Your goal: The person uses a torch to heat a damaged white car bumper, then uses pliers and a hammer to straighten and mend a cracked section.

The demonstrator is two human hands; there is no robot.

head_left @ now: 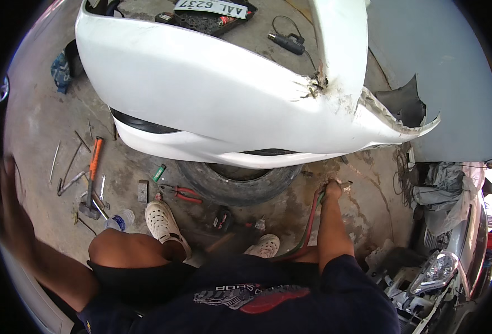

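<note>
A white car bumper (201, 72) lies across a black tire (223, 186) on the floor in front of me. It is torn and cracked at its right part. My right hand (332, 189), to the right of the tire and below the bumper's edge, is closed round a red and green hose (311, 217). A small metallic tip shows just past the fingers; its kind is too small to tell. My left hand (16, 206) is raised at the far left rim, somewhat blurred, with its fingers stretched out and nothing visible in them.
Left on the floor lie an orange-handled hammer (94, 170), a wrench (102, 186), several metal rods, a plastic bottle (120, 220) and red pliers (184, 193). A black battery pack (222, 219) lies between my feet. A heat gun (288, 43) is behind the bumper; a headlight (435, 271) is at lower right.
</note>
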